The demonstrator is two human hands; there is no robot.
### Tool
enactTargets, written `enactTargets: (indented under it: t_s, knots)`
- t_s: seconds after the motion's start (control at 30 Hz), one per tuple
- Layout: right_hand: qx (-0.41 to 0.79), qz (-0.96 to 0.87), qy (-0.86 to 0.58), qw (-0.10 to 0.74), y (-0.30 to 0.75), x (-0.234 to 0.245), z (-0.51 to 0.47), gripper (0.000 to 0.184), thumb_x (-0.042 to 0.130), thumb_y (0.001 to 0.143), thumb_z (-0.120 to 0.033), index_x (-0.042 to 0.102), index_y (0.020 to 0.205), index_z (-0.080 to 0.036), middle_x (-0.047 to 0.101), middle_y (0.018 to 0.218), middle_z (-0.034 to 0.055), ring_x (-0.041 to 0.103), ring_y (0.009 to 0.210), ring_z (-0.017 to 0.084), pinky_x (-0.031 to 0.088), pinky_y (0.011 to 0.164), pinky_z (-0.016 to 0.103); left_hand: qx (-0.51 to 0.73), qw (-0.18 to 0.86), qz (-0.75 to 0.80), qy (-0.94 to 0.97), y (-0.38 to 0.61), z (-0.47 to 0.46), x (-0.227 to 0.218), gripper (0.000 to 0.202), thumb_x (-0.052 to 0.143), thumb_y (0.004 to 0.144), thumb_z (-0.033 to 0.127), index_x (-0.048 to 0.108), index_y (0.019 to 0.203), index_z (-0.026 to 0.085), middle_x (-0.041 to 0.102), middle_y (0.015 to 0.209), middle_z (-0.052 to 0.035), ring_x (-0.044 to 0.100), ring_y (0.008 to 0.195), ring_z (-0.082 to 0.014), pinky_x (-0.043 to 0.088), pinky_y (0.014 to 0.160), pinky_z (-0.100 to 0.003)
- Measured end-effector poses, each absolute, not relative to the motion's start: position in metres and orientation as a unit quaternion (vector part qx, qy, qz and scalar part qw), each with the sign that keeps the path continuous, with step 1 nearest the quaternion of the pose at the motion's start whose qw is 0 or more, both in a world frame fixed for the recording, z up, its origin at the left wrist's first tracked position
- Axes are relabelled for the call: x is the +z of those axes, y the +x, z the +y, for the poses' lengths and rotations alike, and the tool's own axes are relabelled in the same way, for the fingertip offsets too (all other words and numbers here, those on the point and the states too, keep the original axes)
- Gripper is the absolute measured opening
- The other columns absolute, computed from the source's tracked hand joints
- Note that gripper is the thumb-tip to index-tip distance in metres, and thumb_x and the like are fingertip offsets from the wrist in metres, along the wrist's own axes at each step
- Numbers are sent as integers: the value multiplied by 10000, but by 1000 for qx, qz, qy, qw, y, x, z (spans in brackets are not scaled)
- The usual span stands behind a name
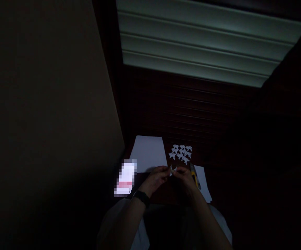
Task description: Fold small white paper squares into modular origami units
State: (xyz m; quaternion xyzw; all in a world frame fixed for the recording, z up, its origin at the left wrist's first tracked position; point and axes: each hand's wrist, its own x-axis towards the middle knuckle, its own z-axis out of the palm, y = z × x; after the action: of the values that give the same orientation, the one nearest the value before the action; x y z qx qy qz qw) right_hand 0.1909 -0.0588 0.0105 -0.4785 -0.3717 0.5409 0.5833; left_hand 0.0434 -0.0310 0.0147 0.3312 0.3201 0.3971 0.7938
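Observation:
In a dark room, my left hand (156,180) and my right hand (185,177) meet over a dark table and pinch a small white folded paper piece (173,169) between their fingertips. A black watch (141,197) sits on my left wrist. Just beyond the hands lies a cluster of several small white folded paper shapes (181,153). A white paper sheet (148,152) lies at the left behind my left hand.
A glowing blurred screen (125,177) lies left of my left hand. A yellow utility knife (194,175) rests on another white sheet (203,181) at the right. A wall rises at the left; a slatted dark wooden panel with a lit strip stands behind the table.

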Motion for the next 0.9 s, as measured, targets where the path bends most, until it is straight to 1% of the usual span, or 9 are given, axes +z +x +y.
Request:
enactTargets:
  t_s: [0.1, 0.23, 0.3, 0.4, 0.5, 0.6, 0.7, 0.8, 0.9]
  knots:
    - [534, -387, -469, 587, 192, 12, -57, 271, 791, 505, -377, 665, 630, -172, 656, 748, 29, 595, 692, 183, 468, 658, 300, 389, 805, 316, 319, 46, -29, 12, 253, 768, 568, 231, 664, 780, 138, 616, 754, -41, 539, 635, -91, 377, 574, -196]
    - [554, -361, -478, 579, 196, 10, -55, 276, 785, 524, -377, 672, 671, -172, 654, 668, 28, 586, 609, 176, 464, 592, 299, 389, 808, 304, 322, 49, -28, 16, 234, 764, 583, 250, 654, 750, 128, 604, 740, -40, 528, 622, -84, 373, 560, -190]
    - [550, -341, -480, 593, 198, 7, -53, 279, 788, 523, -370, 666, 675, -171, 653, 653, 24, 581, 581, 170, 458, 571, 296, 406, 793, 316, 328, 52, -28, 17, 265, 757, 596, 283, 649, 789, 137, 616, 775, -47, 549, 656, -98, 392, 584, -198]
    - [541, -333, -479, 606, 199, 1, -51, 265, 786, 533, -342, 658, 691, -171, 660, 677, 17, 589, 600, 165, 457, 599, 295, 454, 731, 358, 362, 58, -27, 16, 321, 743, 608, 316, 635, 874, 171, 637, 832, -41, 585, 721, -125, 415, 611, -210]
    - [515, -346, -484, 617, 199, -5, -48, 236, 761, 571, -327, 644, 710, -177, 681, 814, 38, 613, 720, 188, 461, 683, 317, 508, 627, 390, 443, 63, -24, 12, 266, 708, 649, 324, 650, 860, 174, 664, 859, -47, 608, 798, -162, 445, 708, -255]
    - [458, -380, -512, 619, 199, -10, -44, 224, 715, 619, -357, 628, 696, -166, 682, 837, 59, 612, 756, 202, 456, 711, 334, 511, 530, 412, 537, 66, -22, 10, 210, 629, 728, 336, 688, 838, 167, 686, 875, -71, 613, 849, -199, 441, 797, -310]
    - [391, -415, -565, 596, 199, -13, -40, 235, 687, 638, -370, 639, 709, -151, 670, 727, 54, 594, 684, 195, 446, 671, 322, 487, 486, 424, 590, 68, -22, 9, 236, 552, 786, 352, 703, 814, 173, 698, 846, -70, 622, 812, -211, 452, 781, -328]
    - [283, -476, -617, 558, 199, -14, -40, 207, 631, 688, -340, 653, 781, -156, 667, 752, 56, 587, 706, 202, 438, 680, 318, 481, 513, 415, 577, 70, -22, 6, 235, 583, 765, 346, 695, 871, 169, 699, 894, -72, 628, 838, -212, 460, 793, -328]
    - [192, -553, -623, 519, 197, -13, -41, 150, 557, 747, -262, 648, 823, -170, 654, 810, 67, 580, 773, 211, 432, 722, 325, 483, 568, 403, 531, 72, -19, -1, 345, 682, 678, 306, 655, 986, 152, 686, 964, -94, 630, 880, -215, 471, 801, -325]
